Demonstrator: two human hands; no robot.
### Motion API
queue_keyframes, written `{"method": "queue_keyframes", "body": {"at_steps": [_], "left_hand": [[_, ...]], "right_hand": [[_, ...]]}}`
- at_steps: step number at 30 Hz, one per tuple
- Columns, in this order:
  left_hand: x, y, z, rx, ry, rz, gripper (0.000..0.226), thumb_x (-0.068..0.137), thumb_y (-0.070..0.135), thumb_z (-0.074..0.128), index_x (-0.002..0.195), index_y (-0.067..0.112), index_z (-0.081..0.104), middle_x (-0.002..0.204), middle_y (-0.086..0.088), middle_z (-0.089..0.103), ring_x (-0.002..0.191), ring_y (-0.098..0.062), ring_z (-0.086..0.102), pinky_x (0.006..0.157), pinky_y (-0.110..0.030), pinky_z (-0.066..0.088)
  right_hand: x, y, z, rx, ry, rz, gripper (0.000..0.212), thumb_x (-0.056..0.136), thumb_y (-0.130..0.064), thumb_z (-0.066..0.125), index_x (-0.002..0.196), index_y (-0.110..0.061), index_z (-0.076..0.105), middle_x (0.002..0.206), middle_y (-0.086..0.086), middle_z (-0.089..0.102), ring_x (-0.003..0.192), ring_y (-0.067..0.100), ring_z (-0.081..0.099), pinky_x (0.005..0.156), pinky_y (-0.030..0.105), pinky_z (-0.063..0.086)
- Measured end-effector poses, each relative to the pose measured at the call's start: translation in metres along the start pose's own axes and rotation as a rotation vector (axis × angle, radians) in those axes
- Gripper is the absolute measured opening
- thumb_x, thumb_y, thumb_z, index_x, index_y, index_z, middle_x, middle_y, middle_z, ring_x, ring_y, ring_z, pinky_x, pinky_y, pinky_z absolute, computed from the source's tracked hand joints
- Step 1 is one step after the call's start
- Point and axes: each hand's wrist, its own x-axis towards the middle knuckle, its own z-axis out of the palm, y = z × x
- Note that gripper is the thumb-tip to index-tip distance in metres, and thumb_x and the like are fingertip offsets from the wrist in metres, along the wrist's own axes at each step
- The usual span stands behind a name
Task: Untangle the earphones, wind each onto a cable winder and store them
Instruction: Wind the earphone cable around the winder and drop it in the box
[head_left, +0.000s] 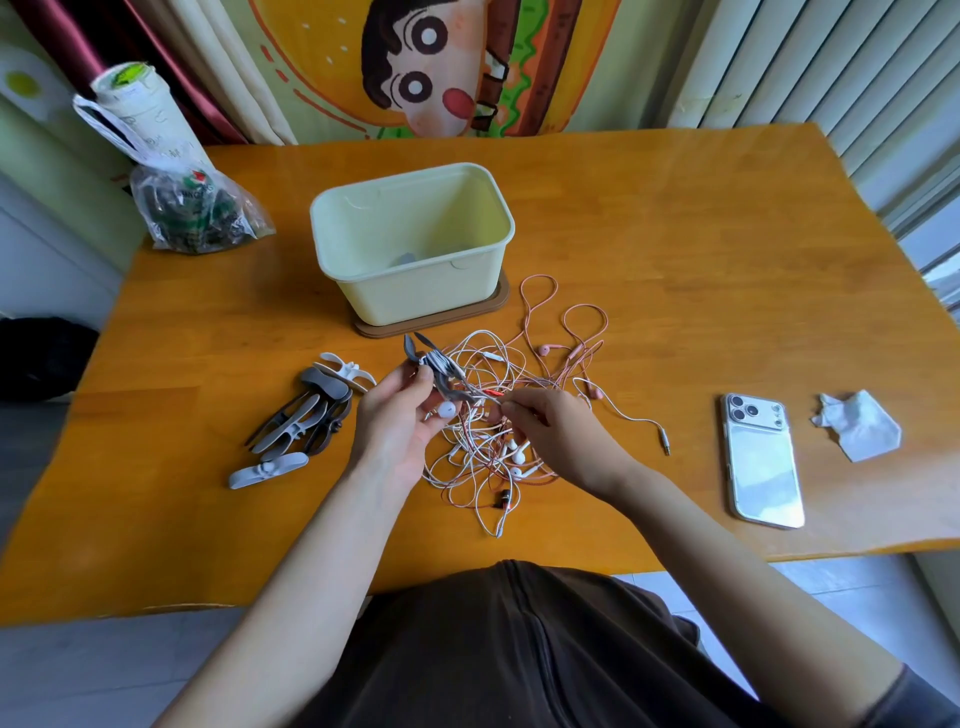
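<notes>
Phone (761, 462): face down, right side of table (675, 234), cameras at far end.
Tissue (860, 427): crumpled, just right of phone.
Plastic bag (197, 213): far left corner, dark contents.
Curtain (415, 62): cartoon print, behind table.

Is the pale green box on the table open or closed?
Open. The pale green box has no lid on top, and its inner walls and floor are visible.
</notes>
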Motion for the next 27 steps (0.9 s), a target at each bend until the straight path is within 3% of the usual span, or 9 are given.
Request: {"method": "queue_keyframes", "body": {"at_steps": [5,10,15,17,20,23,25,27], "left_hand": [[-0.001,-0.002,0.001,0.013,-0.014,0.02,0.017,0.097,0.005,0.049,0.106,0.008,0.064,0.104,-0.013,0.067,0.099,-0.027,0.065,0.079,-0.039,0.054],[-0.001,-0.004,0.002,-0.008,-0.024,-0.003,0.019,0.097,0.005,0.049,0.11,0.007,0.063,0.1,-0.011,0.068,0.094,-0.024,0.065,0.07,-0.033,0.052],[0.002,-0.006,-0.001,0.161,-0.012,0.079,0.026,0.097,0.006,0.051,0.12,0.005,0.061,0.104,-0.011,0.067,0.091,-0.021,0.064,0.069,-0.031,0.053],[0.001,-0.008,-0.001,0.268,-0.014,0.153,0.027,0.096,0.007,0.052,0.121,0.008,0.061,0.107,-0.008,0.067,0.096,-0.021,0.065,0.072,-0.031,0.055],[0.0,-0.013,-0.002,0.542,-0.043,0.374,0.03,0.095,0.007,0.054,0.124,0.015,0.061,0.107,-0.004,0.065,0.095,-0.013,0.064,0.07,-0.019,0.055],[0.006,-0.015,-0.006,0.78,-0.099,0.542,0.039,0.093,0.005,0.057,0.13,0.017,0.057,0.114,-0.009,0.062,0.1,-0.016,0.063,0.08,-0.023,0.055],[0.007,-0.013,-0.01,0.839,-0.155,0.549,0.043,0.091,0.002,0.058,0.132,0.018,0.056,0.113,-0.007,0.06,0.099,-0.016,0.062,0.081,-0.016,0.052],[0.004,-0.01,-0.012,0.847,-0.278,0.494,0.046,0.091,0.0,0.058,0.131,0.022,0.054,0.112,0.002,0.061,0.104,-0.016,0.061,0.088,-0.023,0.052]], "right_hand": [[-0.004,-0.001,0.003,-0.028,-0.026,-0.005,0.024,0.101,-0.018,0.041,0.09,-0.024,0.062,0.067,-0.01,0.055,0.055,0.004,0.051,0.052,0.016,0.039],[-0.008,-0.007,0.006,-0.081,-0.046,-0.07,0.026,0.101,-0.019,0.039,0.093,-0.02,0.064,0.068,-0.008,0.057,0.064,0.014,0.058,0.06,0.03,0.046],[-0.009,-0.008,0.004,-0.131,-0.02,-0.086,0.026,0.101,-0.021,0.039,0.096,-0.019,0.065,0.075,0.003,0.065,0.066,0.022,0.062,0.065,0.044,0.051],[-0.009,-0.01,0.003,-0.142,-0.029,-0.091,0.027,0.101,-0.022,0.039,0.097,-0.02,0.065,0.074,0.001,0.064,0.066,0.021,0.061,0.064,0.042,0.051],[-0.009,-0.014,0.001,-0.134,-0.054,-0.103,0.028,0.101,-0.022,0.039,0.099,-0.019,0.067,0.069,-0.008,0.057,0.063,0.016,0.058,0.058,0.032,0.048],[-0.008,-0.018,-0.005,-0.112,-0.047,-0.102,0.025,0.099,-0.024,0.044,0.099,-0.018,0.069,0.067,-0.012,0.056,0.054,0.01,0.051,0.048,0.018,0.035],[-0.004,-0.018,-0.013,-0.091,-0.018,-0.091,0.025,0.098,-0.027,0.048,0.095,-0.018,0.07,0.066,-0.012,0.058,0.051,0.005,0.048,0.048,0.015,0.033],[0.001,-0.017,-0.024,-0.083,0.013,-0.076,0.025,0.097,-0.028,0.049,0.09,-0.018,0.071,0.058,-0.012,0.053,0.048,0.004,0.046,0.046,0.016,0.032]]}}
